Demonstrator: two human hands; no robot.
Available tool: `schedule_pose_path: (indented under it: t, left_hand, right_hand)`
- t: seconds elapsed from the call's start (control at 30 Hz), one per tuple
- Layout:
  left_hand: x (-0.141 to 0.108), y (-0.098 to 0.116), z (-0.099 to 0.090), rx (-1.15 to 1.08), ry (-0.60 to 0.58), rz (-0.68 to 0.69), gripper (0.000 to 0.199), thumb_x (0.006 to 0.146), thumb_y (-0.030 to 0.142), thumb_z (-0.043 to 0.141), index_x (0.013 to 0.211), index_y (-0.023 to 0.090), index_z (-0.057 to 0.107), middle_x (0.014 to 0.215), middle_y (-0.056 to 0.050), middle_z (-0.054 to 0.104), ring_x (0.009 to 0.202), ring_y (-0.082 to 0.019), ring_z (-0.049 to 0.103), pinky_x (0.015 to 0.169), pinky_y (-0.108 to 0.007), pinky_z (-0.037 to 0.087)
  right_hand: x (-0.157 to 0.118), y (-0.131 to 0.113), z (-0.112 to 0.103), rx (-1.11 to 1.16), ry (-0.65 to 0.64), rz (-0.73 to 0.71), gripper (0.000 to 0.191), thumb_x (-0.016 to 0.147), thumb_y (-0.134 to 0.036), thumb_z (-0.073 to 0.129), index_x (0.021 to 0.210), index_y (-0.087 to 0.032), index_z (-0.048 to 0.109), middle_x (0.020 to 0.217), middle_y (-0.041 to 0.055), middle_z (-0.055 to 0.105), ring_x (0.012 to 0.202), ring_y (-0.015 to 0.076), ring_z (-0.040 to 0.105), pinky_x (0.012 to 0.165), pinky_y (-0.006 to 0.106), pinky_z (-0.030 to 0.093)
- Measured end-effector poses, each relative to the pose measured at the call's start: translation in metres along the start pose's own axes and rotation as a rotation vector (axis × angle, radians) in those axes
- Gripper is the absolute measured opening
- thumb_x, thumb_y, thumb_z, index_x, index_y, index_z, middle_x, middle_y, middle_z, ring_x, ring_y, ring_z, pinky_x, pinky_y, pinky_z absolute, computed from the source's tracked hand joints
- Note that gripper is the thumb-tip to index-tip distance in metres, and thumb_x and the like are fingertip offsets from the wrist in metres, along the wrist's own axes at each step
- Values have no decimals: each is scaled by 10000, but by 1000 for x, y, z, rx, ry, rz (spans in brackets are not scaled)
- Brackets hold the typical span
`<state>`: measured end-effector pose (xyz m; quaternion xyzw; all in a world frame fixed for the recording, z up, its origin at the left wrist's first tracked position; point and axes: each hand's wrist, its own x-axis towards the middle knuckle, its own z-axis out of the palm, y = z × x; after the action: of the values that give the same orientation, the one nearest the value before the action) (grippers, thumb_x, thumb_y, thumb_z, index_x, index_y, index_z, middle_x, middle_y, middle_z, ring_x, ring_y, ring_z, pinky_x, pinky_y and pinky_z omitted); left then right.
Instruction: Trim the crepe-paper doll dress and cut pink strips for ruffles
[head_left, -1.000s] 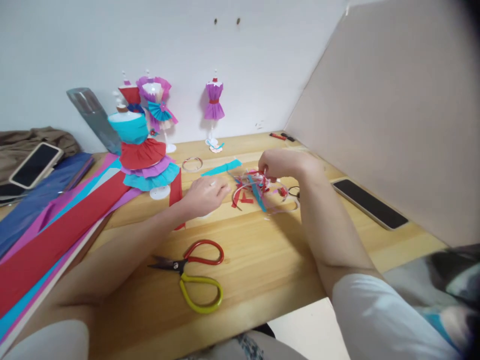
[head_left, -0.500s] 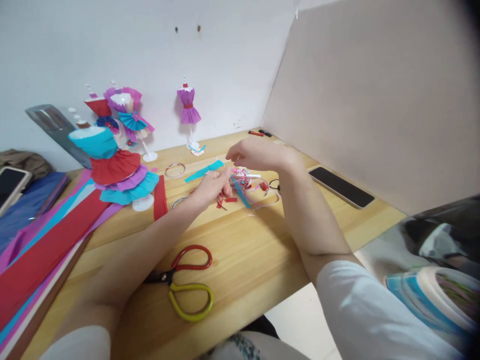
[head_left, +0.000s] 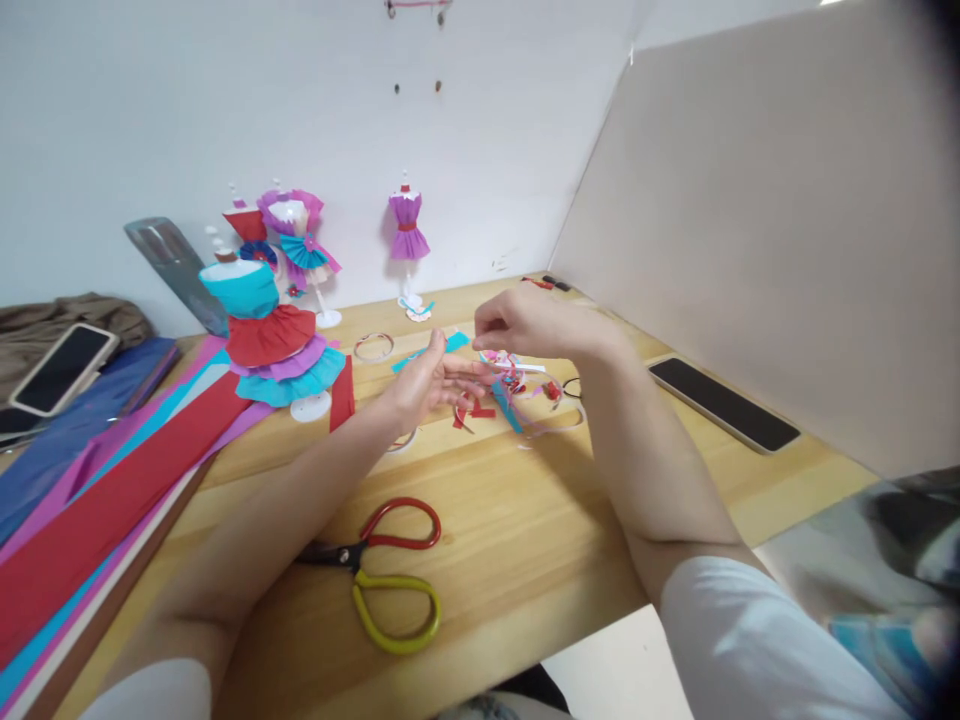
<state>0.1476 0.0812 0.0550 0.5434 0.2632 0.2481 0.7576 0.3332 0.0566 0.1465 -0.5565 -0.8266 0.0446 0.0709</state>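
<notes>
On a wooden table (head_left: pixel 510 540), a tangled pile of colourful scraps (head_left: pixel 516 378) lay just to the right of the person's left hand (head_left: pixel 429 388), whose fingers were spread apart. A blue strip (head_left: pixel 508 408) in the pile slanted down to the right, its upper end nearest those fingertips. The right hand (head_left: pixel 521 322) hung over the pile's far side, fingers curled; whether they held anything could not be told.

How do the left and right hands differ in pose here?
The left hand is open, while the right hand is curled. The left hand shows its palm to the camera, whereas the right hand shows its back. Both are near the colored scraps.
</notes>
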Motion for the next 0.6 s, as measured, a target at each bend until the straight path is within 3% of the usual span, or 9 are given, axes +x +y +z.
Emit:
schedule_pose_path:
  t: [0.1,0.23,0.33,0.4,0.5,0.6]
  left_hand:
    - [-5,0,-4,2,-4,3,876,905,853,341,935,93,777,1075,-190,772,835,-189,697,722,-279,563]
    - [-5,-5,-11,14,-50,8,897,925,839,281,943,88,771,1071,-205,768,821,-189,699,701,-277,559]
    - [-4,-6,-15,15,-79,10,925,938,826,220,989,79,763,1086,-229,760,837,-206,709,694,-287,558]
    - [-5,-6,-16,16,-66,7,923,949,809,193,1004,80,756,1091,-235,758,845,-214,714,701,-299,564]
    - [-8,-6,-17,168,45,41,881,982,755,166,1008,96,751,1093,-216,760,879,-224,723,724,-314,575]
    - [-11,-7,-18,624,248,198,693,1044,599,239,1016,132,751,1124,-174,760,999,-240,715,846,-363,578]
  right_hand:
    - [-3,3,-3,5,-18,-16,253,935,-177,551,748,-103,704,669,54,671,614,128,502,620,290,319]
    - [2,-3,5,154,-120,-89,162,863,-186,627,941,-120,752,847,66,756,705,145,611,648,252,388]
    - [7,-11,12,120,-145,-117,106,841,-173,628,813,-156,728,733,28,713,643,138,576,620,258,366]
    - [8,-14,13,33,-80,-106,165,862,-171,591,717,-162,669,659,21,648,600,134,503,603,275,324]
    - [4,-14,9,-52,24,-78,240,906,-185,533,670,-172,575,619,9,551,584,129,415,599,290,281]
    - [0,-10,3,-43,46,-4,348,962,-208,464,614,-185,476,564,-14,432,555,117,347,596,297,261]
